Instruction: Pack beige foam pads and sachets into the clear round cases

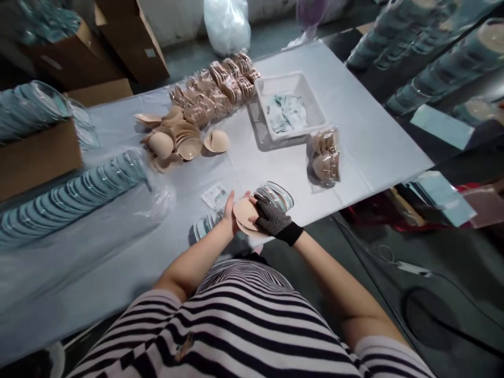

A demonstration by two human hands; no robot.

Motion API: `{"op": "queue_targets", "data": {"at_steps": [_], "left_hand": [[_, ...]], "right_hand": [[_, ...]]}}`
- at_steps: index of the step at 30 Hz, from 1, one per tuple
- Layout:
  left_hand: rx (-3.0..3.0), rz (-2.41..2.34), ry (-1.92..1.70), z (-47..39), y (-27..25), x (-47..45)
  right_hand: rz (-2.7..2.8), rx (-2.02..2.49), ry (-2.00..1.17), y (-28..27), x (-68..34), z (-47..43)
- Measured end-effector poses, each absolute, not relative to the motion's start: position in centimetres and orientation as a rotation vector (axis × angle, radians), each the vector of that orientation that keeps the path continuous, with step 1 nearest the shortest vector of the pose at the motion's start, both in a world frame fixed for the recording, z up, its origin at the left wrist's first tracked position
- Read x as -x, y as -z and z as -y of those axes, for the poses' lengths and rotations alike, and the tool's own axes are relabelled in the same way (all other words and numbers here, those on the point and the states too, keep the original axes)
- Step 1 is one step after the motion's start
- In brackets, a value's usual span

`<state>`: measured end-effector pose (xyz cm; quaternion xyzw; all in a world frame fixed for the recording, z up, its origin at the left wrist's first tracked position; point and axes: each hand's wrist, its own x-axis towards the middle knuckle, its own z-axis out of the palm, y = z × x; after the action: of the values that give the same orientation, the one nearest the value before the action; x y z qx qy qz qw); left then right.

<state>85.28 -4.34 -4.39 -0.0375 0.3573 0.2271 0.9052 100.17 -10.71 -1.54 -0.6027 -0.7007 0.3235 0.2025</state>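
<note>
Beige moulded bra cups (243,210) are held between my hands near the table's front edge, at least two of them lying one on another. My bare left hand (230,208) grips their left side. On the right, my right hand (272,216), in a dark dotted glove with bare fingertips, closes over the cups' edge. Just behind the gloved hand lies a stack of pale blue rimmed pieces in clear plastic (279,193). A similar wrapped stack (205,224) sits beside my left forearm. A white printed label (214,196) rests flat near my left hand.
Loose beige cups (189,148) are heaped farther back, before several bagged cups (220,86). A white plastic basket (317,113) holds printed packets. Right of centre lies a clear bag of cups (326,157). Long wrapped stacks (74,197) cover the left side; cardboard boxes (129,42) stand behind.
</note>
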Motion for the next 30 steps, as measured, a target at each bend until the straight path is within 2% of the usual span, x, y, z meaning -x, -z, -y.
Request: {"op": "queue_targets", "data": {"at_steps": [3,7,11,14,17,20,25,30], "left_hand": [[0.078,-0.732,-0.419,5.7,4.7,-85.8],[-0.026,-0.641,-0.424,4.2,4.2,-85.7],[-0.209,-0.676,-0.376,0.5,2.4,-85.8],[-0.363,-0.84,-0.427,-0.6,1.4,-86.1],[-0.559,-0.932,-0.399,0.5,2.1,-85.6],[-0.988,-0.945,-0.447,2.5,4.4,-83.9],[-1.84,-0.624,-0.249,4.2,8.1,-81.3],[-1.942,-0.608,-0.212,4.3,9.5,-81.8]], "right_hand": [[1.943,1.744,-0.909,1.4,-101.1,10.5],[2.231,1.547,-0.777,-1.0,-101.2,10.8],[2.197,1.82,-0.536,-3.5,-99.9,10.0],[2.075,1.972,-0.51,-3.8,-99.6,9.4],[1.932,1.99,-0.567,-1.8,-100.5,10.7],[1.544,2.005,-0.71,1.9,-101.5,14.8],[0.982,2.065,-0.827,7.4,-100.0,23.3],[0.974,2.18,-0.837,9.3,-97.7,25.3]]}}
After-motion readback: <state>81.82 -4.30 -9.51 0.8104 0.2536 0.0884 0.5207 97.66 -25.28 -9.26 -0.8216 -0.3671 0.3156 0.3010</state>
